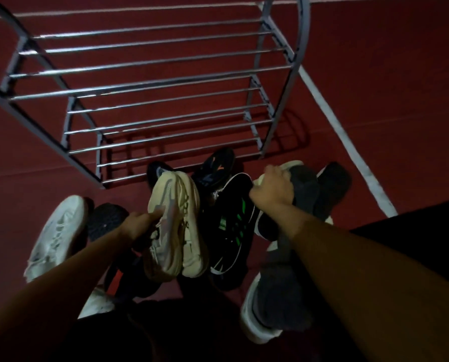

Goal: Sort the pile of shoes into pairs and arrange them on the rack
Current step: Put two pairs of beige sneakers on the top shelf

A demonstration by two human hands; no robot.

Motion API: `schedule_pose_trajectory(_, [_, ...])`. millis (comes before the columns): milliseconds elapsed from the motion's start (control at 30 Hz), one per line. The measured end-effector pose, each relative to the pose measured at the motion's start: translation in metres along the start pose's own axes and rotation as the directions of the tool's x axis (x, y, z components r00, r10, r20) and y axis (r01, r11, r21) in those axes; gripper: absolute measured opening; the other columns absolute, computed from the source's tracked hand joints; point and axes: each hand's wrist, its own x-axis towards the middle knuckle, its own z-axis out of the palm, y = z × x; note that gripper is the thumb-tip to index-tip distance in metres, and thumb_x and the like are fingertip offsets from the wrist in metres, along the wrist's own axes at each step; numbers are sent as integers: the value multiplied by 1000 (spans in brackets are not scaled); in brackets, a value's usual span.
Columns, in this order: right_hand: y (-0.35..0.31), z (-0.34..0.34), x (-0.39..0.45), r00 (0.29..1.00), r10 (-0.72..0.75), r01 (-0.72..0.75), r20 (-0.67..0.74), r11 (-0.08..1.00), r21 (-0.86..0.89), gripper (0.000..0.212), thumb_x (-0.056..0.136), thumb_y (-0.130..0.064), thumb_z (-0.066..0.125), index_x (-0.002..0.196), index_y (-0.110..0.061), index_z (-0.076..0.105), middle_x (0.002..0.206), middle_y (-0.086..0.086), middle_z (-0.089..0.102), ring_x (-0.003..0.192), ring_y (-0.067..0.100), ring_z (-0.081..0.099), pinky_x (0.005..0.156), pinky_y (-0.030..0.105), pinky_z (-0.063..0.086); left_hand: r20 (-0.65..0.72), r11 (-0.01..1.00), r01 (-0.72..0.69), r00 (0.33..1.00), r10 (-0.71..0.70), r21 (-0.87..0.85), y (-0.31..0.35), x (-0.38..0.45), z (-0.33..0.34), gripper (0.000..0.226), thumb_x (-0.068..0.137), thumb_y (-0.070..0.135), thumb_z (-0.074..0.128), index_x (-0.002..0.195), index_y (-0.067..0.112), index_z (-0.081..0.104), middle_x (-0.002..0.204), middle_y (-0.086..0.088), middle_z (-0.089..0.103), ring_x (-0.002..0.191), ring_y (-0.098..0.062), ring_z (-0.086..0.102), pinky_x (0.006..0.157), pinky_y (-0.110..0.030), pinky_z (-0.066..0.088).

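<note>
A cream knitted sneaker (175, 223), judged light and soft, is pinched at its collar by the left hand (139, 226) above the floor pile, while a grey white-soled sneaker (303, 189) is gripped by the right hand (273, 189) before the bare metal rack (150, 82).

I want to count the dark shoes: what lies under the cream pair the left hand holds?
Under the cream pair held by the left hand, parts of dark shoes show: a toe behind and a dark shoe with an orange patch below. The rest is covered, so no count is possible.
</note>
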Motion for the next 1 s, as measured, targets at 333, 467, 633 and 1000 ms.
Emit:
schedule_pose_trajectory(333, [26, 28, 21, 994, 50, 8, 93, 843, -538, 91, 86, -37, 62, 152, 4, 14, 155, 22, 24, 142, 37, 25, 114, 39, 23, -59, 999, 13, 998, -15, -35, -10, -17, 3, 50, 100, 31, 64, 128, -11, 62, 126, -25, 65, 106, -36, 66, 91, -41, 53])
schedule_pose_trajectory(467, [25, 27, 30, 988, 76, 28, 134, 769, -638, 81, 89, -41, 58, 152, -2, 24, 154, 17, 31, 142, 36, 25, 119, 43, 18, -89, 999, 8, 996, -11, -31, -20, -25, 5, 69, 85, 61, 69, 118, 1, 69, 124, -23, 70, 108, -36, 68, 94, -41, 55])
schedule_pose_trajectory(633, [15, 17, 28, 992, 8, 64, 128, 834, -549, 75, 63, -44, 78, 123, -11, 49, 130, 13, 52, 125, 31, 38, 104, 35, 32, -72, 1000, 12, 997, -12, 4, -22, -17, -1, 65, 92, 56, 66, 126, 1, 68, 128, -17, 68, 113, -35, 67, 104, -44, 53])
schedule_pose_trajectory(1000, [-31, -22, 3, 978, -208, 204, -22, 970, -132, 63, 60, -44, 71, 113, -15, 52, 112, 5, 54, 116, 31, 38, 101, 38, 39, -66, 996, 80, 995, -78, 34, -3, -1, 14, 62, 104, 41, 54, 149, -1, 47, 149, -23, 52, 132, -40, 53, 100, -37, 45])
